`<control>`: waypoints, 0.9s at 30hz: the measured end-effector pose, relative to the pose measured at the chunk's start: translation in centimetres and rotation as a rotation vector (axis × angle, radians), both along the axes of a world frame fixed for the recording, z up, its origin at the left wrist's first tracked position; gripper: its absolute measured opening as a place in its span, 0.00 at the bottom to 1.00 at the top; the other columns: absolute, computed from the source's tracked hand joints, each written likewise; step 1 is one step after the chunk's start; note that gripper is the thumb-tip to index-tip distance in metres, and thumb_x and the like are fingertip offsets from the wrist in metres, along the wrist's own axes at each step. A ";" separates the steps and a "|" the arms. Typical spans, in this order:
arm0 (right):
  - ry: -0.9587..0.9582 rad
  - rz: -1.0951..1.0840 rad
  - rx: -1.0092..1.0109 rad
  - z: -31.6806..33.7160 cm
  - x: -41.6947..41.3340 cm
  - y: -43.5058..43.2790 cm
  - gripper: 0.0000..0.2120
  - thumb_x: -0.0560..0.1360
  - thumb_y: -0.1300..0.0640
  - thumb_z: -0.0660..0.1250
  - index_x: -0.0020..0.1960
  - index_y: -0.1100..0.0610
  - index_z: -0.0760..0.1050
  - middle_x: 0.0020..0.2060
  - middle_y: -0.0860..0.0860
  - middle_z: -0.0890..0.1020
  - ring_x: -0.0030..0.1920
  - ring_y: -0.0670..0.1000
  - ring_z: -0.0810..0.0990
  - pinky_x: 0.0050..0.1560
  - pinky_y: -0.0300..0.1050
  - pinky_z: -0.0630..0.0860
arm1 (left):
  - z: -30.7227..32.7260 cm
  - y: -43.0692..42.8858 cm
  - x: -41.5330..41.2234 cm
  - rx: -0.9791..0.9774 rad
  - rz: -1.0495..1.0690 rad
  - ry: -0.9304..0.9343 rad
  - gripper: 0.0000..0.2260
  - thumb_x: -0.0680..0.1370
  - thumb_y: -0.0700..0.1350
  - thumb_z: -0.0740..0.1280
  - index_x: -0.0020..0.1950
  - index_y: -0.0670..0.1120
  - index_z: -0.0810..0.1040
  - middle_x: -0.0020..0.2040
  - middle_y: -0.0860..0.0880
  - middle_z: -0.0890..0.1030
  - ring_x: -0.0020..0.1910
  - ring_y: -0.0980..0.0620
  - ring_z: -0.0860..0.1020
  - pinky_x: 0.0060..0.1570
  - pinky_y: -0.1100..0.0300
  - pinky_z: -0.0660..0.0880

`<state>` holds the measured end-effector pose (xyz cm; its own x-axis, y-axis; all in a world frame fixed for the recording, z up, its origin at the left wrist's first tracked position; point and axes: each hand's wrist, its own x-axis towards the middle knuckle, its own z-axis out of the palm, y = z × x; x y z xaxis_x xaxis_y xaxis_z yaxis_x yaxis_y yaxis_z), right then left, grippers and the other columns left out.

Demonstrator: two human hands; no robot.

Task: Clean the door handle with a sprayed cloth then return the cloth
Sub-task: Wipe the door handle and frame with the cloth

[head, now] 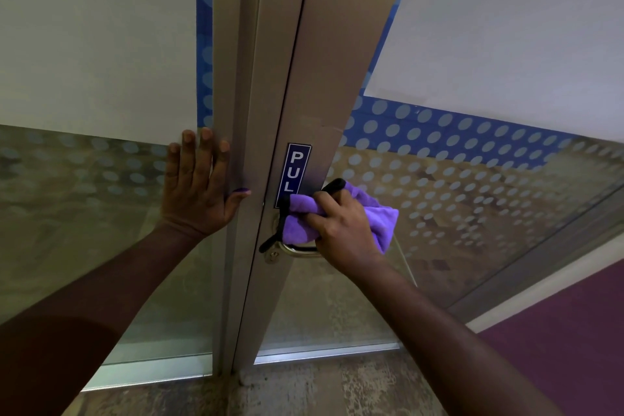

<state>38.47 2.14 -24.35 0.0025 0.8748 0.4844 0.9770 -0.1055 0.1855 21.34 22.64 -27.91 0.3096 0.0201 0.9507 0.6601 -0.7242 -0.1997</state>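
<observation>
A purple cloth (pixel 378 216) with a black edge is bunched in my right hand (pixel 341 230), which presses it against the metal door handle (pixel 299 249). Only the handle's lower curved bar and its round base show below the cloth. My left hand (pixel 199 186) lies flat and open against the grey door frame (pixel 236 78), left of the handle, with the thumb pointing right. A blue PULL sticker (pixel 294 169) sits on the door stile just above the cloth, its bottom letters hidden.
Glass panels with frosted film, blue bands and dot patterns (pixel 456 152) stand on both sides of the frame. The worn floor (pixel 304 388) runs along the bottom, and a maroon surface (pixel 567 331) lies at the lower right.
</observation>
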 end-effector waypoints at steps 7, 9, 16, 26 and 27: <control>0.003 -0.035 -0.077 0.5 -0.3 -0.1 0.10 0.71 0.60 0.68 0.51 0.52 0.83 0.50 0.52 0.79 0.46 0.57 0.74 0.42 0.53 0.74 | 0.1 0.0 -0.1 0.000 -0.015 0.003 0.36 0.80 0.61 0.52 0.79 0.40 0.47 0.80 0.40 0.42 0.79 0.41 0.42 0.77 0.45 0.43; -0.006 -0.037 -0.098 0.7 -0.2 -0.2 0.10 0.72 0.60 0.68 0.51 0.52 0.82 0.50 0.51 0.78 0.47 0.57 0.73 0.41 0.53 0.74 | 0.2 -0.1 -0.1 0.004 -0.011 0.004 0.36 0.80 0.62 0.51 0.79 0.40 0.46 0.80 0.40 0.42 0.79 0.41 0.42 0.77 0.45 0.42; -0.013 -0.066 -0.132 0.6 0.1 -0.3 0.12 0.68 0.60 0.66 0.49 0.51 0.82 0.48 0.50 0.75 0.44 0.56 0.72 0.39 0.51 0.71 | 0.2 -0.1 -0.1 -0.008 -0.015 0.002 0.36 0.80 0.62 0.52 0.79 0.40 0.46 0.80 0.41 0.41 0.79 0.41 0.42 0.77 0.46 0.42; -0.056 -0.142 -0.119 0.3 0.9 -1.5 0.09 0.68 0.58 0.62 0.42 0.53 0.81 0.46 0.53 0.77 0.42 0.58 0.73 0.37 0.51 0.69 | -0.1 0.1 -0.1 -0.042 -0.020 0.013 0.37 0.79 0.62 0.52 0.79 0.41 0.45 0.79 0.42 0.40 0.78 0.41 0.41 0.77 0.45 0.41; -0.045 -0.147 -0.111 0.4 0.8 -1.7 0.09 0.67 0.59 0.62 0.41 0.53 0.81 0.46 0.53 0.78 0.42 0.58 0.73 0.37 0.50 0.69 | -0.2 0.1 -0.1 -0.041 -0.021 0.013 0.37 0.79 0.62 0.52 0.79 0.41 0.45 0.79 0.42 0.40 0.78 0.41 0.41 0.77 0.45 0.41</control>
